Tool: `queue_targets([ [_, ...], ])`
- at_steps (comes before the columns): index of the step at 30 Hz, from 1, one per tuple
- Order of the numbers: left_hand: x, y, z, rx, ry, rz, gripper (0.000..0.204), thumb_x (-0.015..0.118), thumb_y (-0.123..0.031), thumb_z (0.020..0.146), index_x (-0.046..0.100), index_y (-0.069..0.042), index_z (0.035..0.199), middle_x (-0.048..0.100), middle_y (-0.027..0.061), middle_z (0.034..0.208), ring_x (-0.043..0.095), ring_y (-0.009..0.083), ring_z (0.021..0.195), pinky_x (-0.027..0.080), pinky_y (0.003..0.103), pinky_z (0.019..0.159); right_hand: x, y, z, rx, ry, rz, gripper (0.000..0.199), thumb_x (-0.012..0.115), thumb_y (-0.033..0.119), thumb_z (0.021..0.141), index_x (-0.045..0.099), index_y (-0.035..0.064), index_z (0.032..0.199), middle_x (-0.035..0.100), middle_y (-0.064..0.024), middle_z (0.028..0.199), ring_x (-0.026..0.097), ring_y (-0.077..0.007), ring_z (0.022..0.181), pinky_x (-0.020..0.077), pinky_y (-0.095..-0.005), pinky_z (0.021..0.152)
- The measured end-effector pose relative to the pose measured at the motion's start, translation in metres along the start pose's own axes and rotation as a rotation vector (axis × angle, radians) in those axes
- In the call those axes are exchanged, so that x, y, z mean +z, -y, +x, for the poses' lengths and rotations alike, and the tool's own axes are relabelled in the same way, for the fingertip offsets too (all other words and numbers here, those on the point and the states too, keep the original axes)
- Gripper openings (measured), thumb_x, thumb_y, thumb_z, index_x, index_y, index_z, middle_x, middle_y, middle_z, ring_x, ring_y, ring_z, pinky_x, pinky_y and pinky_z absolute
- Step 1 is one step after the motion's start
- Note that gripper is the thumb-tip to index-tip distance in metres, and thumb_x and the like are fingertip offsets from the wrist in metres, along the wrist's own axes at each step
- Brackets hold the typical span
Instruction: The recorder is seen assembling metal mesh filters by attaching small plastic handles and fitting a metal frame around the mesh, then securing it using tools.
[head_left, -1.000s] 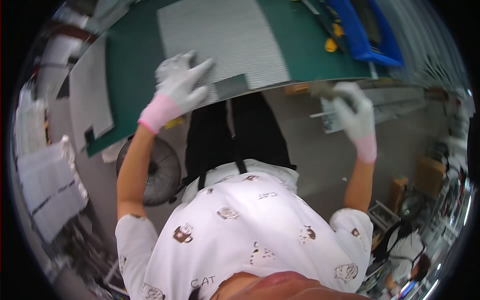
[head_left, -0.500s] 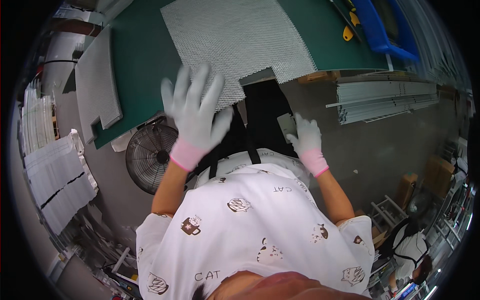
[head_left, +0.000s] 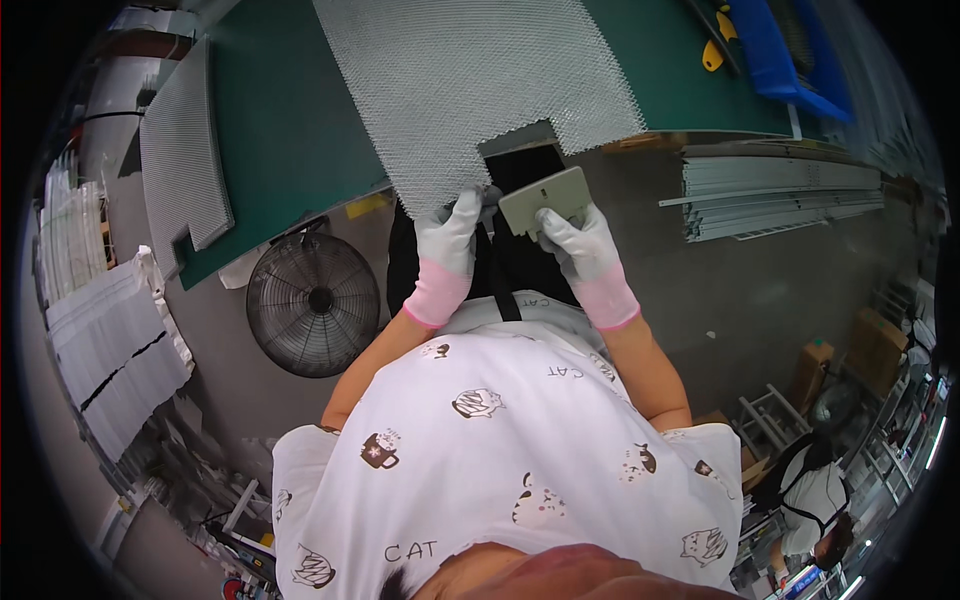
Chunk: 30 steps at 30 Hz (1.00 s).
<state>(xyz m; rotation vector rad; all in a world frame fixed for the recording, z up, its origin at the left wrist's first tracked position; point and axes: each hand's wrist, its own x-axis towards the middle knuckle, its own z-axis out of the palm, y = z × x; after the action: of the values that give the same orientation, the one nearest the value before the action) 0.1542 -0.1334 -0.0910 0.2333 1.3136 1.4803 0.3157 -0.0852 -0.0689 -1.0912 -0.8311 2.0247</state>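
The notched mesh sheet (head_left: pixel 460 90) is laid on the green table (head_left: pixel 285 120) with its near edge overhanging the front, presumably so that the rim can be reached from above and below. Its corner left of the notch is pinched by the gloved left hand (head_left: pixel 449 232), seemingly for steadiness, while a flat beige plate (head_left: pixel 540 198) is grasped near its lower edge by the right hand (head_left: pixel 582 240), leaving most of its face uncovered just beside the notch.

The mesh sheet (head_left: pixel 470 90) is silvery grey, finely diamond-patterned; the bench (head_left: pixel 280 120) green, the plate (head_left: pixel 522 208) beige, the gloves (head_left: pixel 447 243) white with pink cuffs (head_left: pixel 438 290).
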Motion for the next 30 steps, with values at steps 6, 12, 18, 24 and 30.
queue_targets([
  [6, 0.012, -0.004, -0.002, 0.027, -0.085, 0.009, 0.03, 0.068, -0.025, 0.089, 0.064, 0.004, 0.093, 0.062, 0.0038, 0.087, 0.054, 0.0095, 0.077, 0.044, 0.025, 0.072, 0.005, -0.007, 0.007, 0.081, -0.054, 0.094, 0.026, 0.068, 0.021, 0.088, 0.057, 0.003, 0.104, 0.06, -0.0013, 0.082, 0.056, -0.0071, 0.067, 0.0455, -0.0216, 0.058],
  [12, 0.007, -0.005, -0.004, 0.044, -0.127, 0.073, 0.029, 0.072, -0.028, 0.086, 0.068, 0.001, 0.083, 0.06, -0.0024, 0.078, 0.049, 0.0046, 0.068, 0.039, 0.022, 0.061, 0.012, -0.003, 0.011, 0.076, -0.03, 0.122, 0.018, 0.065, 0.014, 0.09, 0.055, 0.0068, 0.104, 0.057, 0.0011, 0.084, 0.054, -0.006, 0.065, 0.0442, -0.0215, 0.056],
  [18, 0.009, -0.007, -0.005, 0.013, -0.11, 0.082, 0.031, 0.07, -0.029, 0.088, 0.067, 0.002, 0.085, 0.061, -0.0016, 0.079, 0.05, 0.005, 0.07, 0.041, 0.023, 0.063, 0.015, -0.001, 0.017, 0.06, -0.012, 0.153, 0.019, 0.065, 0.014, 0.09, 0.055, 0.006, 0.104, 0.057, 0.0013, 0.083, 0.054, -0.0059, 0.065, 0.0441, -0.0218, 0.057],
  [24, 0.003, -0.012, -0.023, -0.038, 0.059, 0.139, 0.026, 0.064, -0.021, 0.091, 0.064, 0.004, 0.094, 0.061, 0.001, 0.08, 0.053, 0.0067, 0.072, 0.043, 0.023, 0.066, 0.019, -0.001, 0.014, 0.086, -0.053, 0.146, 0.018, 0.065, 0.014, 0.091, 0.056, 0.0054, 0.104, 0.059, 0.0008, 0.084, 0.055, -0.006, 0.066, 0.046, -0.0222, 0.057],
  [30, 0.027, -0.064, -0.022, 1.126, 0.501, 0.852, 0.021, 0.073, -0.002, 0.069, 0.065, -0.006, 0.087, 0.063, 0.0054, 0.082, 0.06, 0.0198, 0.071, 0.045, 0.03, 0.065, 0.018, -0.011, 0.012, 0.024, -0.067, 0.181, 0.023, 0.068, 0.018, 0.089, 0.058, 0.0027, 0.103, 0.063, -0.0035, 0.085, 0.059, -0.009, 0.069, 0.0497, -0.0235, 0.061],
])
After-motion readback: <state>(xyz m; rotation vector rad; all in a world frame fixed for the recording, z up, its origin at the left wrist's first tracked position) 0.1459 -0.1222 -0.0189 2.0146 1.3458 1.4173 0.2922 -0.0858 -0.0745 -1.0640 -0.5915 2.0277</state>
